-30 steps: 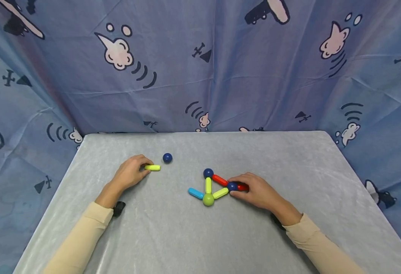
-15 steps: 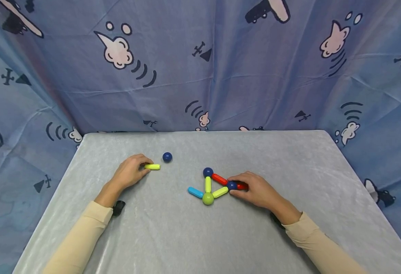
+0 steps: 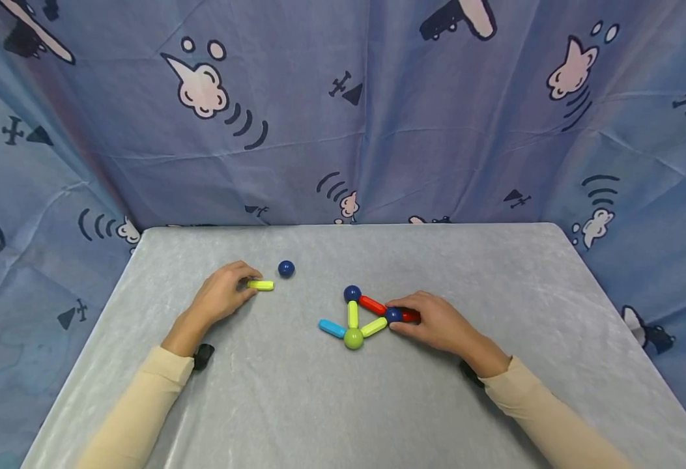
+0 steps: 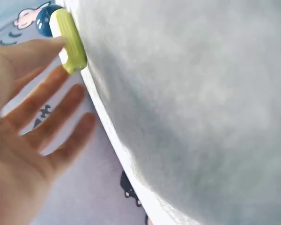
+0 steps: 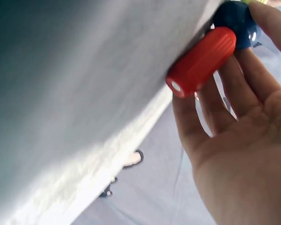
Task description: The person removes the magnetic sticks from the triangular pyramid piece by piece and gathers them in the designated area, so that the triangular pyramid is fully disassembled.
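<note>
My left hand (image 3: 225, 290) pinches a yellow-green magnetic rod (image 3: 262, 285) between thumb and fingers. Just beyond that rod sits a loose dark blue ball (image 3: 286, 269). With thumb and fingertips, my right hand (image 3: 430, 320) grips a blue ball (image 3: 393, 315) at the right corner of a joined shape. From this ball a red rod (image 5: 201, 61) sticks out under the palm, its end free. Another red rod (image 3: 372, 304) runs to a second blue ball (image 3: 352, 294). Two yellow-green rods meet at a green ball (image 3: 353, 339), which also bears a light blue rod (image 3: 331, 328).
All the pieces lie on a table (image 3: 319, 404) covered in pale grey cloth. A blue patterned curtain (image 3: 296, 176) hangs behind it and along both sides. Dark bands with cameras sit at both wrists.
My right hand and the joined rods and balls have shifted slightly left. The left hand and its rod stay in nearly the same place.
</note>
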Demonstrator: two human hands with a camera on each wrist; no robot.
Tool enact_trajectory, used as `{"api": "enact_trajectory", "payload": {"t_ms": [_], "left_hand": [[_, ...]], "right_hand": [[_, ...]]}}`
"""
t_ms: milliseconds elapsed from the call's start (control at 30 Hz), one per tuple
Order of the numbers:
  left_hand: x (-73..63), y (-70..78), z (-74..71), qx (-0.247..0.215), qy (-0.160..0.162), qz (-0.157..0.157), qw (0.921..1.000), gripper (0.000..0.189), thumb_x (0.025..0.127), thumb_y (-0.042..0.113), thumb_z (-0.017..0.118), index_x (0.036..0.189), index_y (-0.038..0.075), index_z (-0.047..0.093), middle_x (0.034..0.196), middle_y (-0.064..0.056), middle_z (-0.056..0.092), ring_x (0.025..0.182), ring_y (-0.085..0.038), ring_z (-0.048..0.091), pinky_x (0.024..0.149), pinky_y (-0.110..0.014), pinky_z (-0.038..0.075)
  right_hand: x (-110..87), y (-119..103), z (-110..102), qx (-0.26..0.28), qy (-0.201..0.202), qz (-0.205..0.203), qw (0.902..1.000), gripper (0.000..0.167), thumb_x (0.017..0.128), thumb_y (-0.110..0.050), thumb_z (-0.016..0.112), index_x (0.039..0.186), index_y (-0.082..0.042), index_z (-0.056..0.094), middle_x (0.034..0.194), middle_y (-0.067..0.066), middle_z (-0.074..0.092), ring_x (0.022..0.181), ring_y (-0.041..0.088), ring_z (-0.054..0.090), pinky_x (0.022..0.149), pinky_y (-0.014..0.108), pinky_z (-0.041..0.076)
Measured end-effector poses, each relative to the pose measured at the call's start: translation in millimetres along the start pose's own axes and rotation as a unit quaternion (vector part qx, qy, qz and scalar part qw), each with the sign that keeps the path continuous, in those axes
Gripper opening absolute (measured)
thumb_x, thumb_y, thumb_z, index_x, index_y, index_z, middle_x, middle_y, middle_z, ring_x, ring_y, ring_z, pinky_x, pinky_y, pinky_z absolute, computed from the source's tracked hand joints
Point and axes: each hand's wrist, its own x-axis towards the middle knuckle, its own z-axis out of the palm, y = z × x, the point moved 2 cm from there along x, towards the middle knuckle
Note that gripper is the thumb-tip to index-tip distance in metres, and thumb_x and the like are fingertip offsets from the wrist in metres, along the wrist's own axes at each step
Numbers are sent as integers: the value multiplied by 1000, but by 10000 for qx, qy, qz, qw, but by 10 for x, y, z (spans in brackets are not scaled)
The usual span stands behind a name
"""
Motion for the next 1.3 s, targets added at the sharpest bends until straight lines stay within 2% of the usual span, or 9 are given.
{"api": "enact_trajectory", "payload": {"t_ms": [133, 233, 300, 400, 533, 633, 800, 1033, 1300], "left_hand": [[-22, 200, -7, 65, 250, 496, 9984, 28, 84, 9, 78, 112, 9, 73, 110, -8, 70, 108, -30, 64, 94, -49, 51], [-40, 400, 56, 60, 239, 922, 9954, 28, 84, 10, 79, 111, 11, 74, 111, -5, 70, 108, -27, 64, 93, -46, 52], [-52, 536, 124, -52, 40, 1153, 9933, 26, 85, 12, 78, 111, 12, 74, 112, -3, 70, 108, -24, 65, 93, -44, 53], [-62, 722, 252, -241, -437, 1401, 9889, 24, 88, 16, 76, 112, 15, 74, 113, 1, 69, 109, -19, 64, 94, -40, 53], [-71, 883, 392, -446, -987, 1683, 9798, 24, 90, 19, 75, 114, 17, 73, 111, 4, 67, 107, -12, 61, 94, -34, 52], [-75, 946, 450, -554, -1102, 1845, 9751, 23, 90, 18, 74, 113, 19, 73, 109, 5, 66, 105, -11, 61, 93, -33, 52], [-75, 977, 501, -570, -1099, 1976, 9724, 21, 90, 16, 74, 110, 19, 75, 106, 6, 67, 102, -10, 62, 91, -31, 52], [-101, 961, 534, -551, -1141, 1906, 9735, 19, 90, 17, 74, 109, 20, 75, 103, 6, 68, 96, -9, 62, 86, -29, 53], [-142, 960, 546, -580, -1065, 1787, 9764, 18, 90, 19, 74, 108, 21, 75, 101, 8, 69, 90, -7, 62, 81, -27, 52]], "right_hand": [[81, -41, -5, -125, -145, -56, 9998, 41, 86, -37, 77, 122, -20, 71, 109, -1, 72, 96, 13, 63, 84, 37, 52], [149, -80, -1, -231, -238, -82, 9994, 41, 86, -38, 77, 123, -20, 71, 110, -1, 73, 95, 13, 63, 83, 36, 52], [191, -100, 4, -259, -300, -82, 9992, 42, 86, -38, 77, 123, -20, 71, 110, 0, 73, 94, 13, 63, 83, 36, 52], [236, -112, 0, -233, -381, -85, 9990, 42, 86, -38, 77, 123, -20, 71, 110, 0, 73, 93, 13, 63, 83, 36, 52], [274, -108, 1, -192, -445, -62, 9988, 42, 86, -39, 77, 124, -21, 71, 111, 0, 73, 92, 12, 62, 84, 36, 52], [282, -97, 10, -114, -449, -32, 9989, 43, 86, -39, 77, 124, -21, 71, 111, 0, 72, 92, 12, 61, 83, 35, 52], [272, -77, 28, -3, -358, -77, 9993, 42, 86, -39, 77, 124, -21, 71, 110, -1, 72, 91, 12, 61, 81, 33, 51], [259, -73, 42, 31, -249, -111, 9996, 42, 85, -39, 77, 123, -22, 71, 107, -1, 72, 88, 10, 58, 77, 30, 48], [243, -76, 44, 0, -187, -78, 9998, 40, 85, -38, 78, 122, -22, 72, 107, -1, 72, 88, 10, 59, 78, 31, 49]]}}
